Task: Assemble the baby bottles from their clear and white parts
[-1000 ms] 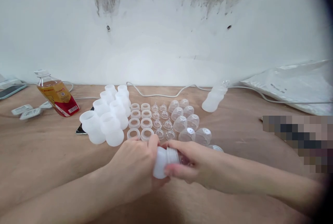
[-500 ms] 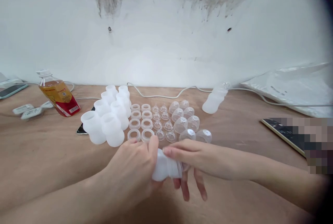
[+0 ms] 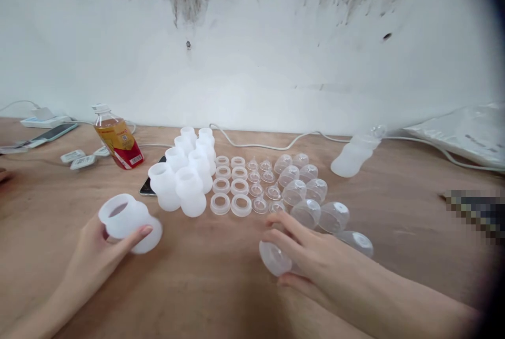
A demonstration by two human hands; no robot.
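My left hand point(image 3: 103, 247) is wrapped round a frosted white baby bottle body point(image 3: 152, 236), its open mouth tilted up and left. Over to the right, my right hand point(image 3: 302, 249) is closed on a translucent bottle top point(image 3: 274, 258); its far part is hidden by my fingers. Between and beyond the hands stand several white bottle bodies point(image 3: 191, 192) in two columns. Beside them lie rows of screw rings point(image 3: 241, 205), clear nipples point(image 3: 273, 192) and clear domed caps point(image 3: 334, 217). One cap point(image 3: 357, 243) lies close behind my right wrist.
A fitted-together bottle point(image 3: 352, 156) stands at the back right, near a white cable point(image 3: 262, 146) and a plastic bag point(image 3: 465, 136). At left are a drink bottle point(image 3: 120, 139), small white pieces point(image 3: 83, 162) and a phone point(image 3: 59, 133). Another phone point(image 3: 147, 187) lies partly under the bottle bodies.
The bottle and its top were together between both hands; now they are apart. My left hand has moved left with the body, my right hand keeps the top. The view has turned slightly left.
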